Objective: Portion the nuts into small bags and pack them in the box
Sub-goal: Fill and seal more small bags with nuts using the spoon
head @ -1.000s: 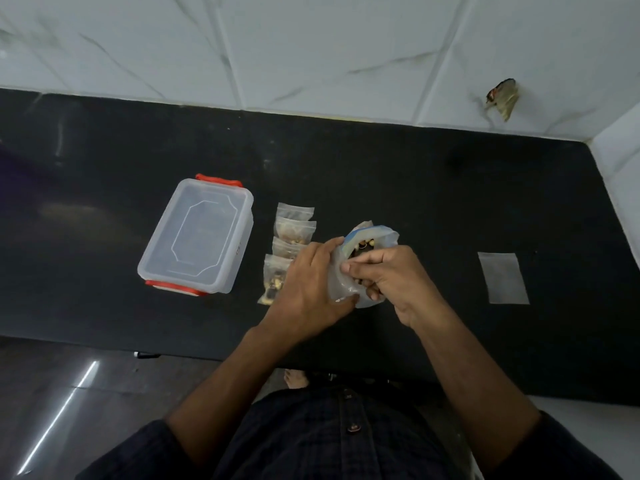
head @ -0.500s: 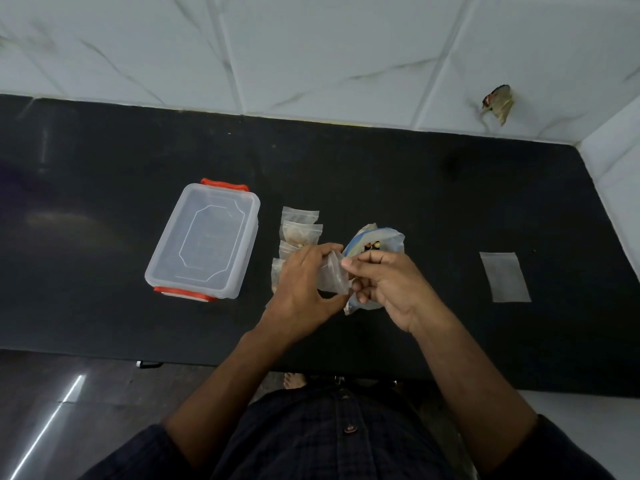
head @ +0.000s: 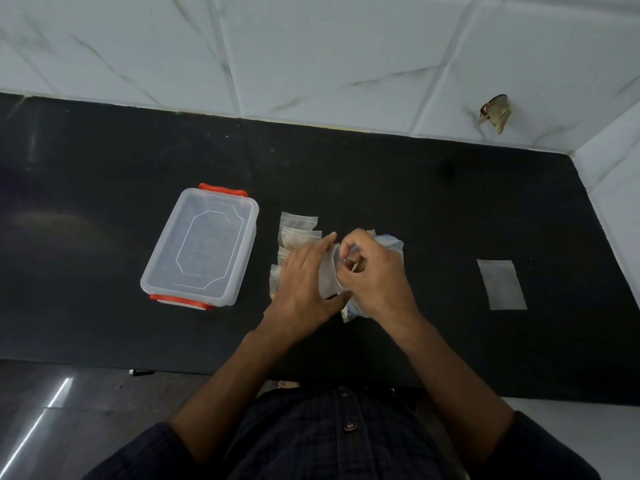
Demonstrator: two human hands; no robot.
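Now small bag [head: 328, 271] upright between hands — right hand [head: 374, 271] pinching top.

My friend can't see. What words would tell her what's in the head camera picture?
Two bare hands, left hand and right hand, hold a small clear bag over a black counter. A row of small bags lies just behind the left hand, with a lidded clear box farther left. One flat empty bag lies to the right.
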